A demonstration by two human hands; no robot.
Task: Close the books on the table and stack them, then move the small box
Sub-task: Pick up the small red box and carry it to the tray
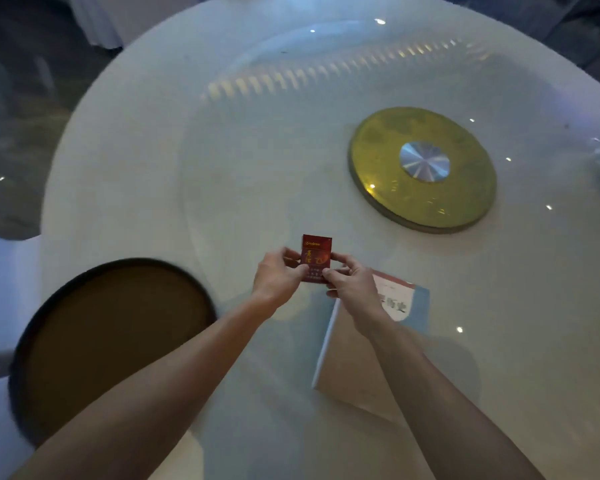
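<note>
Head view, looking down on a round white table [125,161]. The small box [316,252], dark red with gold print, is held between both hands just above or at the table surface; the blur does not show whether its lower edge touches. Its long axis runs away from the person, the top end pointing toward the far rim and the bottom end hidden among the fingers. The left hand [279,275] pinches the box's left edge and lower corner with thumb and fingers closed on it. The right hand [352,285] pinches the right edge in the same way. Neither hand is nearer than the other: the box sits midway between them, directly ahead of the person.

The books [364,362] lie closed and stacked just beneath and behind the right forearm, nearer the person than the box, spine along the left side. A white cover with printed characters shows at the far end of the stack, beside the right wrist.

A gold disc [388,195] with a silver hub lies well apart, ahead and to the right. A dark round tray [118,341] lies to the left, near the table edge.

The stacking appears complete, and the remaining step is probably to carry the box clear of the books. Either side of the table is open to it.
</note>
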